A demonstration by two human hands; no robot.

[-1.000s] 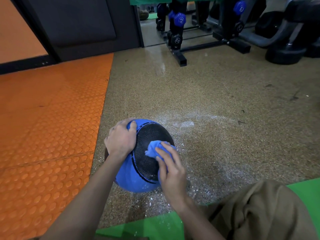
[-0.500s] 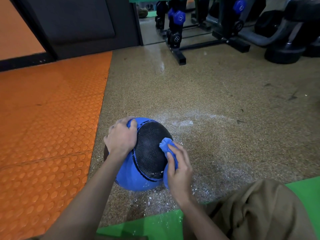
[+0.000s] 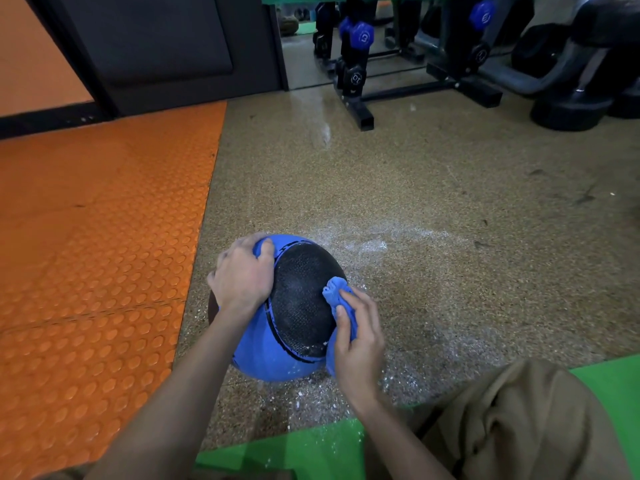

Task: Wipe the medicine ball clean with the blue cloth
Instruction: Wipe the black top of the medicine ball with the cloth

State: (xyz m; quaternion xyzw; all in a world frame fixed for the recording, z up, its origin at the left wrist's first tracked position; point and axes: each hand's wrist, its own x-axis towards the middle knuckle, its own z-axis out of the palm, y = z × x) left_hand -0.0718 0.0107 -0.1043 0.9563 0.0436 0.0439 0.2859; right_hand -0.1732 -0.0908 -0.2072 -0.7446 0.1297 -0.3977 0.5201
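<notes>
Rubbery and likely heavy, the medicine ball [image 3: 263,351] sits steadied under the curled left hand [image 3: 240,277] while the right hand [image 3: 358,341] pinches the soft blue cloth [image 3: 337,294] against its side.

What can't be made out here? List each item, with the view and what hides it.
Underside and far side of the medicine ball: head view, hidden by its own bulk.
Ball surface beneath the left hand: head view, covered by that hand.
Most of the blue cloth: head view, bunched under the right hand.
Top of the dumbbell rack: head view, cut by the upper edge.
</notes>
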